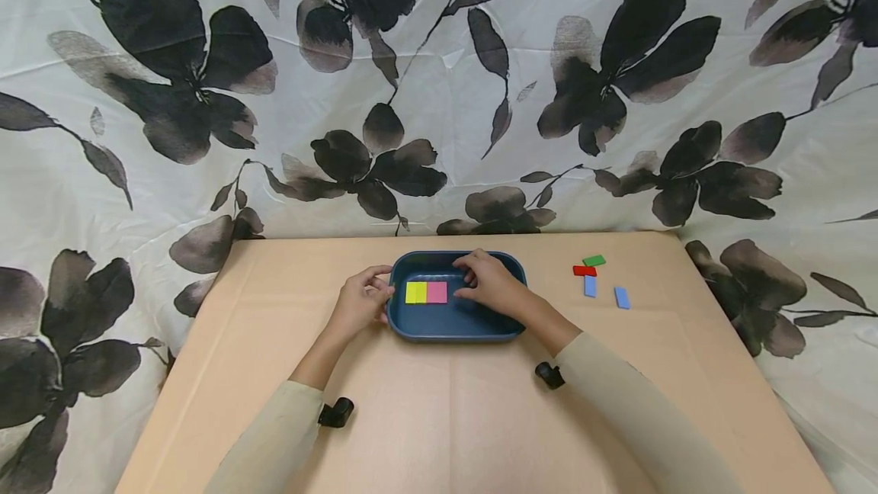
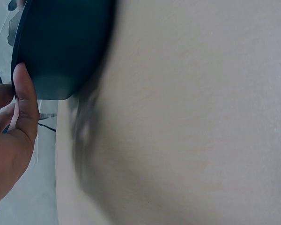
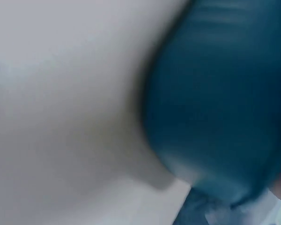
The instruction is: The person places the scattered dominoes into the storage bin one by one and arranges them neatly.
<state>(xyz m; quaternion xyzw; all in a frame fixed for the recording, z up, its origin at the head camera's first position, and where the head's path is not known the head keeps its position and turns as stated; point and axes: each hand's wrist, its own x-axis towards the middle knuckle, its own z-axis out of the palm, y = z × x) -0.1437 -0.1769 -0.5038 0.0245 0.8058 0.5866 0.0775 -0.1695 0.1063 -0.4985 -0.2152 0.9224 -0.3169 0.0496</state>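
So my left hand (image 1: 362, 299) has a pinch on the dark blue, rounded rectangular, plastic-looking tray (image 1: 480, 322), which sits just below the middle of the head frame. Up at the left of the left wrist frame, you can see my thumb (image 2: 25, 96) flat along the tray's wall, with bent fingers on the other side of the rim.

My right hand (image 1: 490, 282) is over the tray's right half, fingers loosely bent, thumb and index apart, with nothing visible between them. Can't tell if a fingertip touches the bottom; the right wrist frame is mostly blurry tray.

Left of my right fingertips, a flat yellow square (image 1: 415, 293) and a flat pink square (image 1: 437, 293) lie edge to edge in the tray. Right of centre: a green strip (image 1: 594, 260), a red strip (image 1: 584, 271) and two blue strips (image 1: 622, 298) on the tan tabletop (image 1: 446, 418).
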